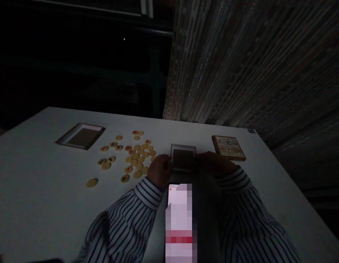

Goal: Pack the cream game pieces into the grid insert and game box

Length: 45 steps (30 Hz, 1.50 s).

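A small open box with pale walls and a brown inside is held between my hands, above or on the white table; the dim light hides whether it touches. My left hand has its fingers closed at the box's left side. On the opposite side, my right hand grips the right edge, its fingers dark and partly hidden. Just left of my left hand lie many round wooden Chinese chess pieces, some showing red or black characters and others plain side up.
At the far left of the white table lies another open tray-like box. A flat box with a printed cover is on the right. A lit phone lies between my forearms. Behind the table hangs a string curtain.
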{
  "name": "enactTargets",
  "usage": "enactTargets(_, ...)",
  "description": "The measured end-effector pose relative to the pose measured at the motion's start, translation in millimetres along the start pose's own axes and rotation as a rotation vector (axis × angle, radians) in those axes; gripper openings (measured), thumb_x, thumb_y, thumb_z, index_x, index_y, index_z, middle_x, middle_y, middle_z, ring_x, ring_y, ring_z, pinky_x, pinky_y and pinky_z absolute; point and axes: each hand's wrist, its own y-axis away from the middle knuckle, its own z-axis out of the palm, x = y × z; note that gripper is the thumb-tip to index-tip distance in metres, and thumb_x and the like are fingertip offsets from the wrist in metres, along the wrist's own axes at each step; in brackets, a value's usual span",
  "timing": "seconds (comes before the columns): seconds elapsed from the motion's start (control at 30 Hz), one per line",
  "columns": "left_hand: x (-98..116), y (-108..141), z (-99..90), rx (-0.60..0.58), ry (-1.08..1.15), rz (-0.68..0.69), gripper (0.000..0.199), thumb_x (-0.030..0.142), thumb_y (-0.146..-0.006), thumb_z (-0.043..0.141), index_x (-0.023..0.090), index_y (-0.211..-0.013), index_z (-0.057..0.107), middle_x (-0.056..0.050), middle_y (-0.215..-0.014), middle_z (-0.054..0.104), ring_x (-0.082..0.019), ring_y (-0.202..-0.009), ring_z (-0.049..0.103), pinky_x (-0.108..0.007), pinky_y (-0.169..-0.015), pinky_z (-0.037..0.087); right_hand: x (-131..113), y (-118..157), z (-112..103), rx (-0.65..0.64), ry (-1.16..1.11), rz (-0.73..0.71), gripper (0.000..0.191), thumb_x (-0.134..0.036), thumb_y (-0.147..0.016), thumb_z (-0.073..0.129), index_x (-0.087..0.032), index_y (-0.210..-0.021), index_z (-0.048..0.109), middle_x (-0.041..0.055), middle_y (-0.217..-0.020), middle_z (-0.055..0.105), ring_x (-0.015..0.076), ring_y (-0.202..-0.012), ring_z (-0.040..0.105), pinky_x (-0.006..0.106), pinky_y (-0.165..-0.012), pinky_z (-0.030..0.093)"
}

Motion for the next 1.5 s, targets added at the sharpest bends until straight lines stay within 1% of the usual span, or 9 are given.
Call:
enactTargets(0.17, -2, -4, -12.0, 0.132, 0.076, 0.007, 0.021, 0.018, -0.075, 0.048, 0.016, -0.089, 0.063, -0.007, -0.091, 0.066, -0.017, -0.084, 0.061, -0.032, -0.078, 0.050, 3, 0, 0, 0.076, 0.010, 0.032, 0.022, -0.020, -0.081, 0.046, -0.018, -0.096, 0.062, 0.0075, -0.087, 0.067, 0.0177, -0.079, 0.062, 0.025, -0.061, 0.038)
enactTargets(0.3, -9, -10, -29.4, 0.229, 0.100, -0.001, 0.020, 0.020, -0.076, 0.049, 0.015, -0.088, 0.064, -0.008, -0.094, 0.066, -0.017, -0.089, 0.060, -0.033, -0.082, 0.049, 2, 1, -2, 0.160, 0.081, 0.038, 0.020, -0.022, -0.083, 0.042, -0.017, -0.089, 0.060, 0.0064, -0.080, 0.066, 0.0159, -0.071, 0.061, 0.024, -0.057, 0.034)
enactTargets(0.5, -31, -10, -62.5, 0.244, 0.088, -0.042, 0.026, 0.032, -0.077, 0.051, 0.017, -0.094, 0.063, -0.006, -0.097, 0.065, -0.017, -0.085, 0.062, -0.032, -0.077, 0.051, -4, 3, -10, 0.244, 0.101, 0.037, 0.018, -0.020, -0.083, 0.042, -0.017, -0.087, 0.059, 0.0046, -0.079, 0.064, 0.0137, -0.069, 0.057, 0.024, -0.057, 0.030)
enactTargets(0.63, -46, -4, -74.6, 0.257, 0.082, -0.071, 0.027, 0.034, -0.078, 0.049, 0.018, -0.095, 0.063, -0.006, -0.096, 0.066, -0.017, -0.084, 0.062, -0.030, -0.076, 0.051, -15, 2, -18, 0.274, 0.098, -0.002, 0.014, -0.018, -0.080, 0.046, -0.016, -0.084, 0.059, 0.0054, -0.079, 0.062, 0.0141, -0.071, 0.054, 0.025, -0.061, 0.029)
enactTargets(0.9, -54, 0, -69.3, 0.248, 0.031, 0.027, 0.023, 0.031, -0.080, 0.048, 0.018, -0.092, 0.063, -0.005, -0.095, 0.067, -0.017, -0.093, 0.059, -0.036, -0.091, 0.044, -51, -9, -14, 0.386, 0.180, -0.097, 0.022, -0.026, -0.086, 0.039, -0.017, -0.077, 0.056, 0.0051, -0.076, 0.059, 0.0161, -0.072, 0.049, 0.028, -0.062, 0.026)
enactTargets(0.97, -55, 0, -68.8, 0.250, 0.010, 0.025, 0.023, 0.030, -0.080, 0.047, 0.018, -0.092, 0.063, -0.005, -0.094, 0.067, -0.018, -0.093, 0.059, -0.037, -0.090, 0.044, -63, -16, -9, 0.382, 0.172, -0.136, 0.020, -0.027, -0.085, 0.040, -0.017, -0.078, 0.057, 0.0054, -0.078, 0.059, 0.0167, -0.074, 0.049, 0.029, -0.064, 0.027)
enactTargets(1.07, -56, 2, -67.9, 0.237, -0.004, 0.020, 0.023, 0.028, -0.080, 0.047, 0.018, -0.092, 0.063, -0.005, -0.093, 0.067, -0.018, -0.091, 0.059, -0.036, -0.087, 0.046, -82, -27, -1, 0.394, 0.109, -0.188, 0.020, -0.031, -0.085, 0.042, -0.019, -0.091, 0.056, 0.0053, -0.087, 0.060, 0.0178, -0.082, 0.050, 0.030, -0.069, 0.029)
enactTargets(1.2, -57, 4, -64.2, 0.226, 0.007, 0.028, 0.022, 0.028, -0.081, 0.046, 0.018, -0.092, 0.063, -0.006, -0.093, 0.067, -0.018, -0.089, 0.060, -0.035, -0.084, 0.047, -101, -40, 8, 0.392, 0.089, -0.209, 0.022, -0.034, -0.086, 0.040, -0.019, -0.089, 0.056, 0.0035, -0.085, 0.061, 0.0171, -0.079, 0.052, 0.030, -0.070, 0.031)
enactTargets(1.5, -58, 4, -59.0, 0.249, -0.002, 0.043, 0.022, 0.026, -0.081, 0.046, 0.017, -0.093, 0.063, -0.007, -0.092, 0.067, -0.017, -0.087, 0.060, -0.033, -0.082, 0.048, -108, -53, 24, 0.320, 0.085, -0.248, 0.020, -0.031, -0.086, 0.040, -0.018, -0.088, 0.055, 0.0041, -0.084, 0.061, 0.0169, -0.079, 0.052, 0.031, -0.072, 0.033)
